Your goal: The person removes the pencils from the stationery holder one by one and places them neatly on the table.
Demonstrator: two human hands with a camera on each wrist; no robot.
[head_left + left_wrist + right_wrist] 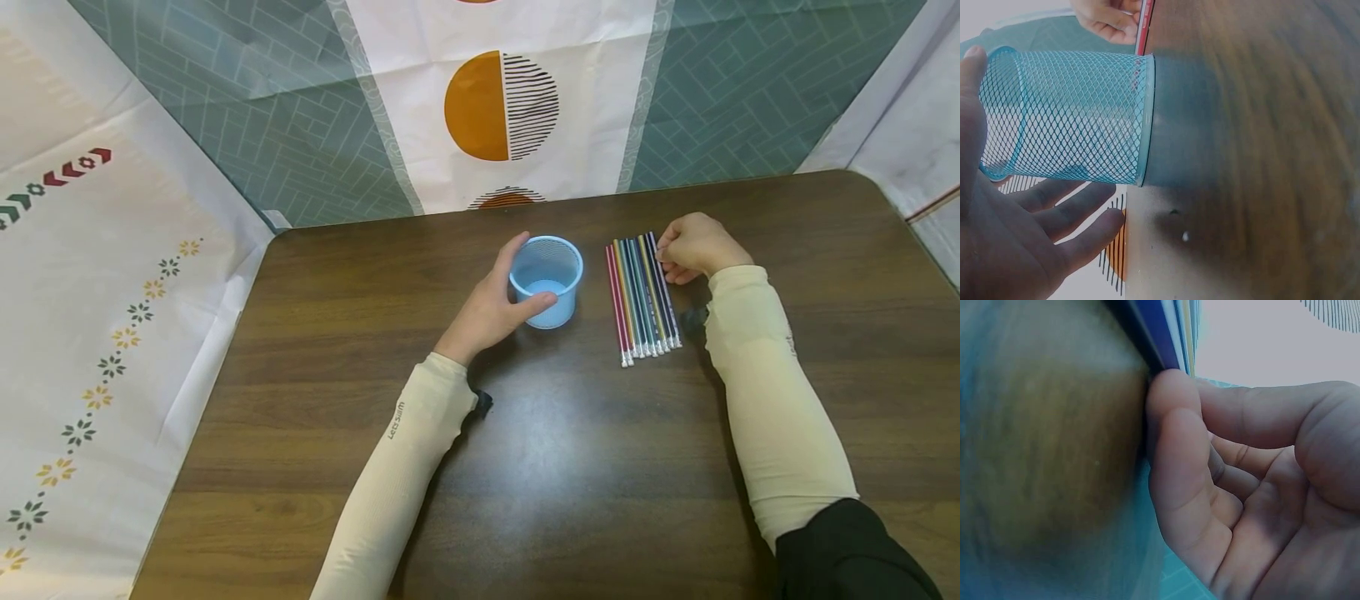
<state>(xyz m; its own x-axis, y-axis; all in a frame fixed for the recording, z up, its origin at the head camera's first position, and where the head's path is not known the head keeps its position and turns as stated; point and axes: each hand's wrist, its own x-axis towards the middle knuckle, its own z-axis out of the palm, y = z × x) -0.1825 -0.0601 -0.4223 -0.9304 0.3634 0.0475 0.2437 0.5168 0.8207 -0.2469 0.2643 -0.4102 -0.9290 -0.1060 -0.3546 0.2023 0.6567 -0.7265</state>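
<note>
A light-blue mesh pencil cup (566,304) stands upright on the table. My left hand (491,308) spans its left side, thumb at the near rim and forefinger at the far rim; in the left wrist view the other fingers (1079,212) spread loosely along the mesh. Right of the cup lies a neat row of several pencils (637,300), red through yellow and teal to dark purple, white erasers toward me. At the row's far right end my right hand (697,244) pinches the outermost dark pencil (667,300) near its far tip between thumb and forefinger.
The brown wooden table (360,333) ends just behind the cup and pencils, where a green-and-white patterned cloth (300,133) hangs. A white flowered cloth (97,350) hangs along the left edge. Pale sleeves (412,467) cover both forearms.
</note>
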